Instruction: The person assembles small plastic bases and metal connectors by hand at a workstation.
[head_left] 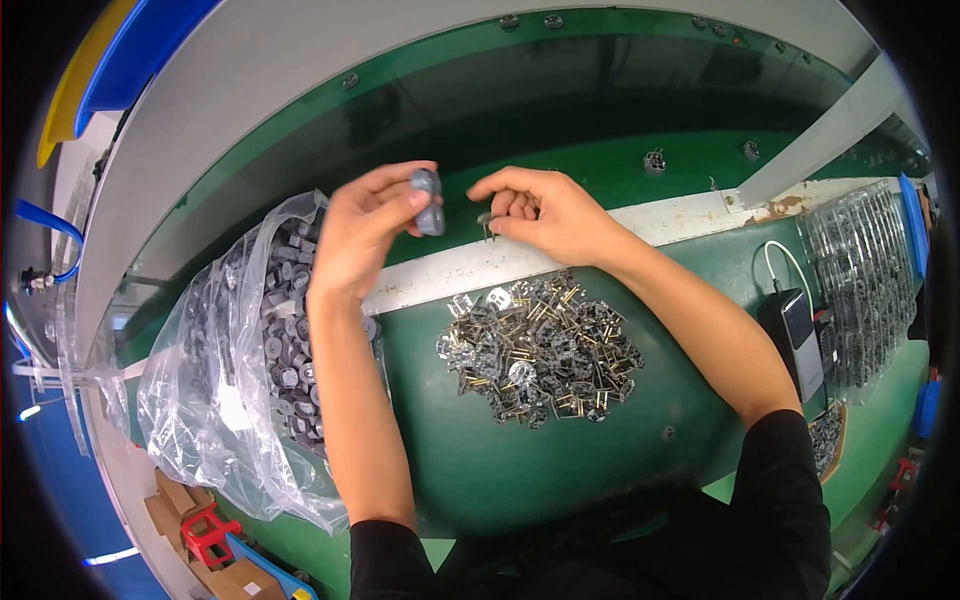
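My left hand (pixel 365 215) is raised over the white rail, its thumb and fingers closed on two rounded grey plastic housings (pixel 431 220), one above the other. A short gap to the right, my right hand (pixel 535 215) pinches a small part with thin metal pins (pixel 487 224) between thumb and curled fingers; its index finger arches above. Below both hands lies a heap of small metal-and-plastic parts with brass-coloured pins (pixel 540 350) on the green tabletop (pixel 450 490). Left of my left forearm, a clear plastic bag (pixel 215 380) holds many more grey housings (pixel 290 377).
Beyond the white rail (pixel 660 228) runs a green belt (pixel 600 150) carrying scattered small assemblies (pixel 654 160). A metal post (pixel 820 130) slants at the right. A power bank (pixel 797 340) with a white cable and stacked clear trays (pixel 860 290) lie right. Cardboard boxes (pixel 245 580) sit lower left.
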